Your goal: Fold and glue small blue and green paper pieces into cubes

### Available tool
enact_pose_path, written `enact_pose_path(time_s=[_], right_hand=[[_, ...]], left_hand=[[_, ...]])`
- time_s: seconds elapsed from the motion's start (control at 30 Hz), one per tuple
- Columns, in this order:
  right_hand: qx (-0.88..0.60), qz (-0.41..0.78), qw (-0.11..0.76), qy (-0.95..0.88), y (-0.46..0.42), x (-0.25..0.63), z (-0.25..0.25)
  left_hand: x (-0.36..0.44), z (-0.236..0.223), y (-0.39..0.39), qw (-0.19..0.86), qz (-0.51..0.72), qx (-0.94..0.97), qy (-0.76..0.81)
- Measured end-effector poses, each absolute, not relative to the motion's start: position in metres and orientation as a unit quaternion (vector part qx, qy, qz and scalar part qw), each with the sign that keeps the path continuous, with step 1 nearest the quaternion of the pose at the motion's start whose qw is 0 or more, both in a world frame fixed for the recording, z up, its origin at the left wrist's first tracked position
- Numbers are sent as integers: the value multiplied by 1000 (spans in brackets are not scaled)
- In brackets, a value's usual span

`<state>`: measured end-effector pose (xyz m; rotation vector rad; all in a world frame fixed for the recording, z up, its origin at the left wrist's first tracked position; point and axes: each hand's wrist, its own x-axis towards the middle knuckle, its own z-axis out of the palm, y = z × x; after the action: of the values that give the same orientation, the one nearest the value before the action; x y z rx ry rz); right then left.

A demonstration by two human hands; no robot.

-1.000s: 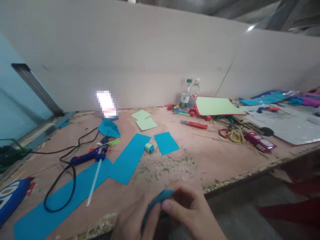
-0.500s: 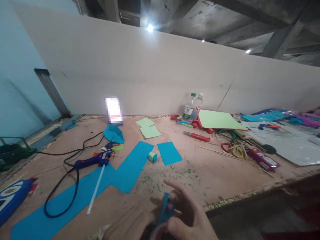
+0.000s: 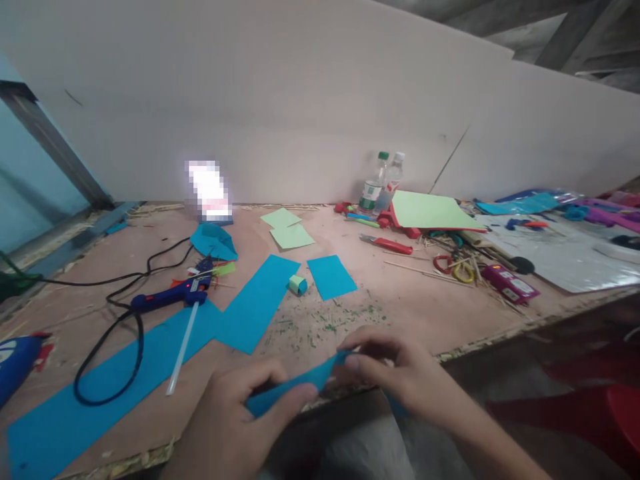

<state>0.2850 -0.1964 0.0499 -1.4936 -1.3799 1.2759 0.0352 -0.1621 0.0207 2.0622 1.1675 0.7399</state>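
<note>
The left hand (image 3: 235, 413) and right hand (image 3: 400, 373) pinch a blue strip (image 3: 295, 387) at its two ends, nearer than the small roll (image 3: 298, 285). It seems light, soft paper, easy to crease; better hold it by the edges. Beyond the roll lie green sheets (image 3: 292, 236).

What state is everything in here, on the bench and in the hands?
Left hand: closed on blue strip
Right hand: pinching blue strip
Blue strip: bent, held
Glue gun: lying down, red light lit
Green-capped bottle: upright, closed
White-capped bottle: upright, closed
Small roll: coiled
Red cutter: lying down
Screen: lit
</note>
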Motion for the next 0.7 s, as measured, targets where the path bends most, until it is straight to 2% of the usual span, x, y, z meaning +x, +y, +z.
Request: enact_pose_path(time_s=[0.13, 0.27, 0.33, 0.47, 0.7], right_hand=[[-565, 424, 232, -669, -163, 307, 61], [-606, 320, 228, -691, -136, 317, 64], [-623, 265, 216, -704, -128, 323, 65], [-657, 118, 163, -726, -101, 356, 62], [-725, -17, 113, -679, -29, 448, 33]], left_hand=[[31, 17, -147, 237, 190, 847, 437], [36, 4, -145, -3, 245, 866, 436], [41, 0, -151, -64, 266, 879, 391], [57, -4, -161, -26, 227, 927, 297], [69, -9, -143, -32, 172, 929, 327]])
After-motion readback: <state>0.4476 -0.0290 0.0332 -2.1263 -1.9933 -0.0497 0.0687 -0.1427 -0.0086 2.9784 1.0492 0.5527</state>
